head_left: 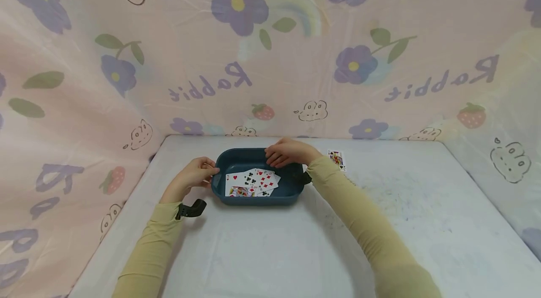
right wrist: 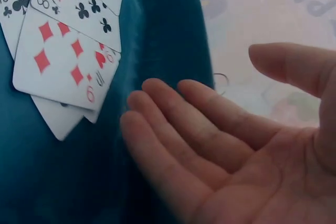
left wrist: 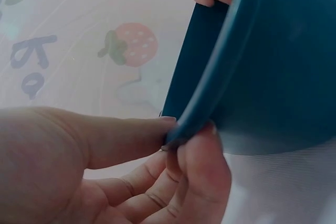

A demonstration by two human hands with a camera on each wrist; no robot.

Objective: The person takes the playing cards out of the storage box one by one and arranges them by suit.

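A dark teal basin (head_left: 258,201) stands on the white table, with several playing cards (head_left: 251,180) spread face up inside it. At the basin's left end, my left hand (head_left: 195,175) pinches the rim (left wrist: 207,82) between thumb and fingers. My right hand (head_left: 287,151) reaches over the far right part of the basin. In the right wrist view its fingers (right wrist: 199,124) are extended side by side with the thumb apart, and nothing lies in the palm. The top card, a red diamond card (right wrist: 65,61), lies close to these fingertips.
One face card (head_left: 336,159) lies on the table (head_left: 397,223) to the right of the basin, beyond the right forearm. A patterned curtain (head_left: 270,54) with flowers and rabbits hangs behind and along the sides. Black wrist straps (head_left: 192,209) are on both arms.
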